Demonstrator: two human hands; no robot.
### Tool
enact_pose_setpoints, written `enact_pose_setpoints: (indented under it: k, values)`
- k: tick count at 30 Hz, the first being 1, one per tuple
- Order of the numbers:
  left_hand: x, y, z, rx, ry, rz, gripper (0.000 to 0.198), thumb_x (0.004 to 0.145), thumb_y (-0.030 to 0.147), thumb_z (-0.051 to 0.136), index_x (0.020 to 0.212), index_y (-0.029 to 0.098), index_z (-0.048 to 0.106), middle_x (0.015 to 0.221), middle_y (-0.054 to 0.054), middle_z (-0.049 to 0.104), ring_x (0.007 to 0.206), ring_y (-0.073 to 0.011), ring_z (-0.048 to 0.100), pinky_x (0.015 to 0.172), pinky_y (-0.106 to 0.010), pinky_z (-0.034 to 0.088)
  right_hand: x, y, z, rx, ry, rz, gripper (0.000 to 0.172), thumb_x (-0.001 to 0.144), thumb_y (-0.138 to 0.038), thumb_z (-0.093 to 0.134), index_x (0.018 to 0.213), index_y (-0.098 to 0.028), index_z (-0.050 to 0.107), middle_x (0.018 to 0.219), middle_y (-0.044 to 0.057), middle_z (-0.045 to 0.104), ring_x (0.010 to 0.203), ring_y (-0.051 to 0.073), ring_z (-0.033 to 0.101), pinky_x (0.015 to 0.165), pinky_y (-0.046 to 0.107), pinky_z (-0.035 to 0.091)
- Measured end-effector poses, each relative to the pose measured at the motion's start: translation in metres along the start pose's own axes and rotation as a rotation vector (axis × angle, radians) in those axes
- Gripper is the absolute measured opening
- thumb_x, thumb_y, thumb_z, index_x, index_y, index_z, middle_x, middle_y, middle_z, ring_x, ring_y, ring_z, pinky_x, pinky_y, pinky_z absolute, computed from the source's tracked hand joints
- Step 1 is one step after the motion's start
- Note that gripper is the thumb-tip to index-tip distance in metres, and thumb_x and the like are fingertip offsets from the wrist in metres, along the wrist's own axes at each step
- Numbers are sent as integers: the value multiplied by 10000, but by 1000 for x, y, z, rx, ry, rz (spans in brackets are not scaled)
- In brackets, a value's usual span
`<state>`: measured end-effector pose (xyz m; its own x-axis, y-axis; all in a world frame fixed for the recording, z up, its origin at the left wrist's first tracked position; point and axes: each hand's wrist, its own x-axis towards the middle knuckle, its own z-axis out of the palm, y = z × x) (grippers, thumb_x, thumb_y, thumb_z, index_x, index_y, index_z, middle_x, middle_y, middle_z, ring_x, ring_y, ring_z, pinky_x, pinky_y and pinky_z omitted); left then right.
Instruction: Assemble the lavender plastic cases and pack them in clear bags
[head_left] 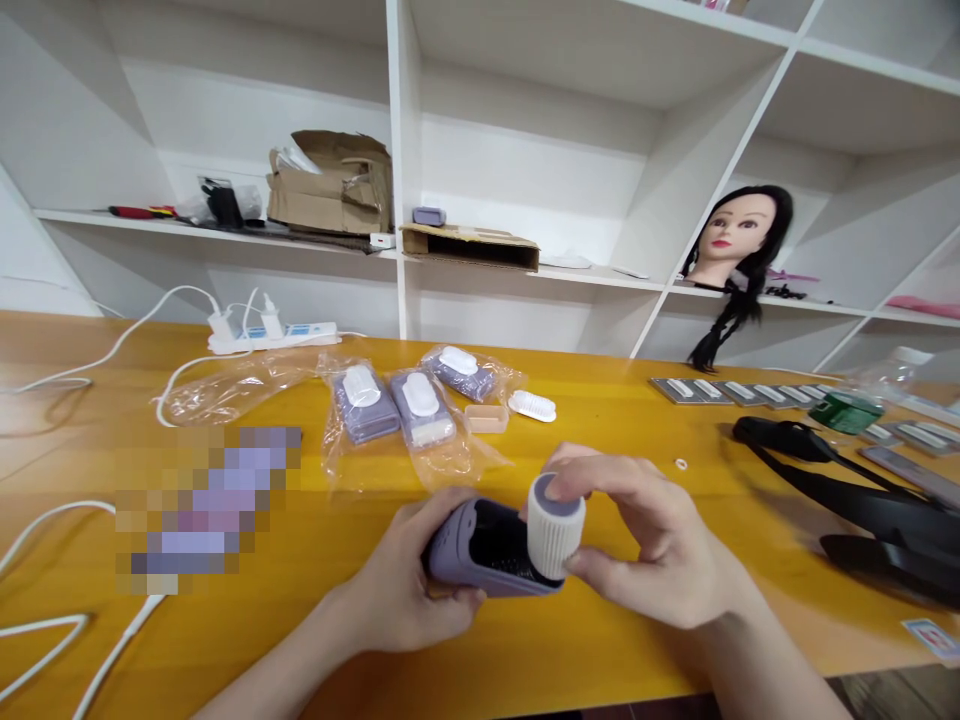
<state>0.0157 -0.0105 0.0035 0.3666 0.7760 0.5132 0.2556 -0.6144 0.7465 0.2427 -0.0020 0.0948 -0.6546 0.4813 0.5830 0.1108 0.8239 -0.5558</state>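
My left hand [409, 580] is wrapped round a purple case [457, 550] with a dark, hollow opening on its upper side. Between the thumb and fingers of my right hand [652, 540] is a white ribbed roller [553, 535] with a purple end cap. The roller stands roughly upright at the right end of the case, over its opening; whether it is seated there I cannot tell. Behind my hands lie several purple cases in clear plastic bags [364, 405], each with a white oval piece on top. Near them are a beige tray-like piece [486, 418] and a white bristled piece [532, 405].
A pixelated phone-like object [217, 510] with a white cable lies left. Black straps or headgear [847, 490] and a green box [846, 410] are at right. A power strip [274, 337] lies along the shelf base. A mannequin head [739, 235] and cardboard boxes [330, 185] stand on shelves.
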Motion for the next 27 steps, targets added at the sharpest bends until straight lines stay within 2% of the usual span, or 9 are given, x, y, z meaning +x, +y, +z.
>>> enact_pose_setpoints:
  k: [3, 6, 8, 14, 21, 27]
  values:
    - [-1, -3, 0, -128, -36, -39, 541, 603, 178, 627, 1123, 229, 484, 929, -13, 619, 791, -189, 580, 719, -306, 466, 0, 6, 2, -39, 41, 46, 554, 722, -74, 677, 1179, -339, 510, 1041, -4, 632, 920, 169, 580, 784, 310, 432]
    - [-1, -4, -1, -265, -65, -109, 629, 637, 226, 656, 1227, 255, 439, 1025, -23, 610, 876, -209, 567, 756, -315, 456, 4, 10, 5, 4, 69, 123, 491, 735, -137, 700, 1152, -338, 536, 1040, -6, 618, 805, 132, 567, 683, 270, 430]
    - [1, -4, -2, -344, -95, -163, 657, 660, 267, 669, 1267, 267, 419, 1073, -29, 602, 907, -218, 556, 757, -314, 453, 9, 12, 6, 102, 78, 181, 426, 756, -165, 682, 1135, -307, 550, 965, 1, 616, 741, 122, 552, 646, 264, 438]
    - [5, 0, -5, -469, -155, -272, 591, 672, 306, 686, 1228, 261, 493, 995, -10, 614, 834, -186, 528, 724, -291, 432, 14, 20, 6, 271, 96, 333, 379, 783, -191, 649, 1136, -268, 535, 753, -15, 581, 619, 108, 503, 543, 239, 413]
    - [7, 0, -6, -544, -170, -359, 599, 628, 285, 702, 1201, 235, 530, 992, -15, 620, 843, -191, 523, 727, -293, 419, 14, 23, 3, 353, 104, 343, 378, 767, -180, 649, 1119, -264, 541, 752, -19, 579, 609, 96, 495, 518, 213, 397]
    - [9, -2, -6, -599, -189, -417, 680, 619, 272, 704, 1265, 226, 494, 1035, -24, 631, 896, -215, 539, 762, -316, 424, 13, 27, 3, 362, 7, 405, 377, 750, -176, 652, 1111, -207, 549, 723, -16, 578, 601, 95, 500, 526, 215, 410]
